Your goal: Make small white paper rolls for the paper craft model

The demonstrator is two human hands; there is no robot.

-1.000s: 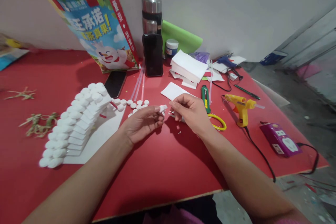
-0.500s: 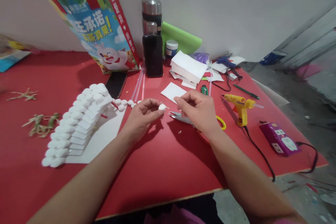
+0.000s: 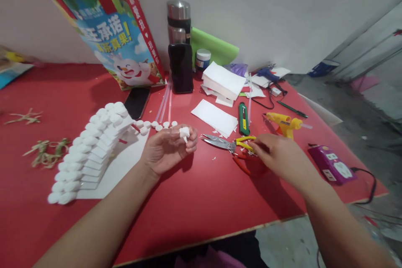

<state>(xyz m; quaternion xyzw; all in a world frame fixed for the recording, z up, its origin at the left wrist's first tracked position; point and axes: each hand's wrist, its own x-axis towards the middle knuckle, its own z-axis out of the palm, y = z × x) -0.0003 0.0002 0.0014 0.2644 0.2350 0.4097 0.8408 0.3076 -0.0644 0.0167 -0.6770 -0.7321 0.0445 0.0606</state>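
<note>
My left hand (image 3: 168, 148), palm turned up, pinches a small white piece (image 3: 184, 132) with a short narrow tail at its fingertips. Over to the right, my right hand (image 3: 276, 153) has its thumb and fingers closed at the yellow handle of the scissors (image 3: 221, 142). Those scissors lie on the red table, blades slightly apart and pointing left; their other handle is red. White scraps lie around them. Left of my left forearm stands a curved, stepped white model (image 3: 94, 150), edged with rounded white pieces, on a white sheet. Several white discs (image 3: 159, 127) lie behind my left hand.
A white card (image 3: 215, 117) and a green cutter (image 3: 243, 118) lie beyond the scissors. A yellow glue gun (image 3: 284, 122), partly hidden by my right hand, and a purple power socket (image 3: 333, 164) are at right. A phone (image 3: 180, 68) leans against a flask (image 3: 179, 16).
My right hand has moved right, away from my left, to the scissors' handles. My left hand has turned palm up, still holding the white piece. The white card and cutter are now uncovered.
</note>
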